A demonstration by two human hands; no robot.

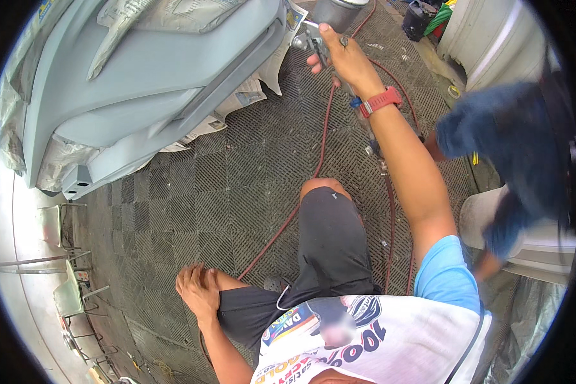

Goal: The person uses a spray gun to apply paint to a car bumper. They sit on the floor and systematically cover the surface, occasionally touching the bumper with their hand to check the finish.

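"Starting from the large, curved, matte-grey body panel [173, 67], where's the left hand [199, 293]?"

"Below it, loosely spread on a bare knee [230, 281]."

"And right of the panel?"

"A silver metal spray gun [317, 48], gripped by the bare right hand [349, 61], fingers wrapped around it."

The person's right hand [347, 59] holds a metal spray gun [315, 50] near a big gray panel [153, 83]. The left hand [200, 293] rests on the bent left knee [229, 281]. A red hose [323, 141] runs over the dark floor mat [166, 221]. Another person [493, 125] wears blue.
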